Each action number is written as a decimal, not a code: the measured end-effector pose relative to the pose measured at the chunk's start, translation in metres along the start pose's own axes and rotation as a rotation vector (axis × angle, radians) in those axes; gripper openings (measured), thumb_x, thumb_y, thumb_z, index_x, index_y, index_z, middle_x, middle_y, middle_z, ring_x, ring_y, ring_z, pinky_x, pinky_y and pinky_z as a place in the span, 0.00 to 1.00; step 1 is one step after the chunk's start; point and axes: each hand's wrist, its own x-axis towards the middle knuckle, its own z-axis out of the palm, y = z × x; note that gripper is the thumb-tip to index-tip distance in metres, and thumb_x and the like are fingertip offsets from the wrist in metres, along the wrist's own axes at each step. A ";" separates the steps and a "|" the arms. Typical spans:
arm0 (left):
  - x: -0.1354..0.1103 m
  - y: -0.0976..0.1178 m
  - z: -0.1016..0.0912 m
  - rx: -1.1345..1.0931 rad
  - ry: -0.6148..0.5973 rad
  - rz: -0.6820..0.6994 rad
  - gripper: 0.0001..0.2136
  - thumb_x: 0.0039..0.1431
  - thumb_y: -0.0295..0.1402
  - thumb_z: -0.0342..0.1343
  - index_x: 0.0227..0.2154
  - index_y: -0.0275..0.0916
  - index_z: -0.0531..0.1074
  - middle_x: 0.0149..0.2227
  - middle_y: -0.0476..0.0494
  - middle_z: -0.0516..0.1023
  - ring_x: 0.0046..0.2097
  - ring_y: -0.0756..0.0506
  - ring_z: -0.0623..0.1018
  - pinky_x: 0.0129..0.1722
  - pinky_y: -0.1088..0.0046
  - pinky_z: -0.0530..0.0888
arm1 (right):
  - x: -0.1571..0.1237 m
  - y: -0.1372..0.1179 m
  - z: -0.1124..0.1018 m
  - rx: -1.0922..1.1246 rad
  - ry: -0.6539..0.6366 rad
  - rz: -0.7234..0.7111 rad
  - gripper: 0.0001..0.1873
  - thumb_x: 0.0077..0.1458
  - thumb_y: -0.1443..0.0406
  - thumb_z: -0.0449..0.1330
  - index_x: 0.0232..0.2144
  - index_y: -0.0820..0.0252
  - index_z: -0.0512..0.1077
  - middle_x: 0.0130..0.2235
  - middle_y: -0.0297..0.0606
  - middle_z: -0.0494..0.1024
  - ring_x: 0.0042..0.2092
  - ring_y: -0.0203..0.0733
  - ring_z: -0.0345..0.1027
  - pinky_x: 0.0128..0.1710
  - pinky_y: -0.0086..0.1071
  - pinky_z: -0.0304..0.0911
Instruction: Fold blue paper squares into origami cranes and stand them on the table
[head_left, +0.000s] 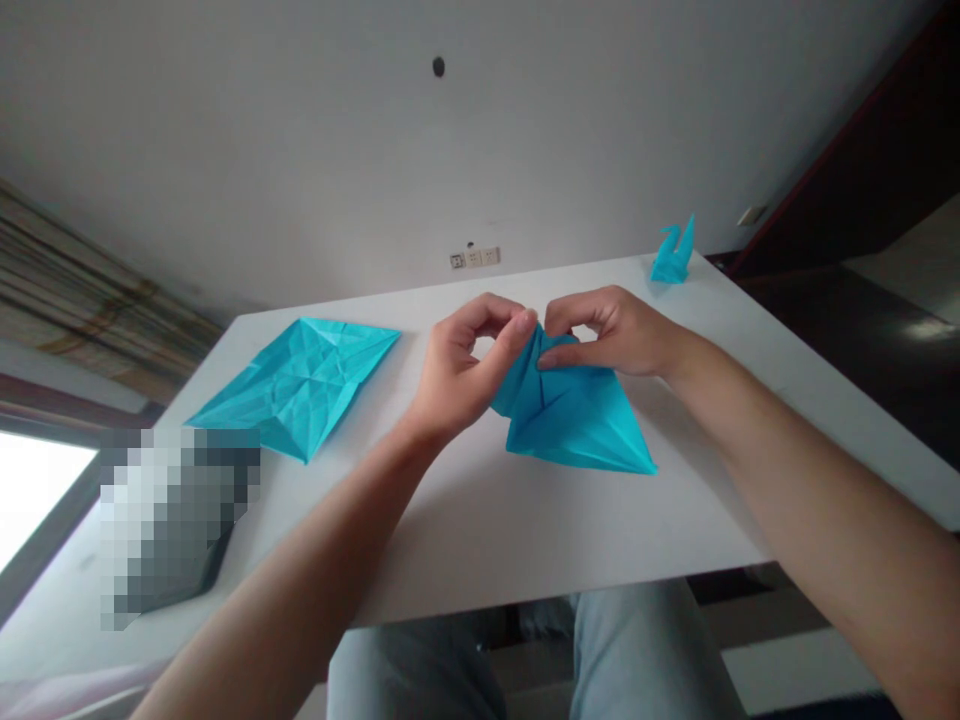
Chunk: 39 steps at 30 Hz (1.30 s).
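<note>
A partly folded blue paper [574, 415] lies on the white table [480, 520], its pointed flaps spreading toward me. My left hand [465, 360] pinches the paper's upper tip between thumb and fingers. My right hand [611, 330] pinches the same tip from the other side, fingers curled and pressed on the fold. Both hands meet above the paper's top corner.
A creased, unfolded blue paper square [300, 380] lies flat at the left. A finished blue paper crane [673, 255] stands at the table's far right corner. A blurred dark object [176, 520] sits near the left front edge. My knees show below the table edge.
</note>
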 end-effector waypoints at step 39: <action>-0.010 -0.082 -0.012 0.355 -0.094 -0.177 0.34 0.54 0.35 0.81 0.62 0.43 0.74 0.62 0.37 0.77 0.48 0.44 0.83 0.50 0.64 0.83 | -0.011 0.055 -0.002 -0.404 -0.093 0.179 0.24 0.62 0.54 0.74 0.60 0.46 0.86 0.63 0.47 0.83 0.64 0.64 0.75 0.65 0.56 0.74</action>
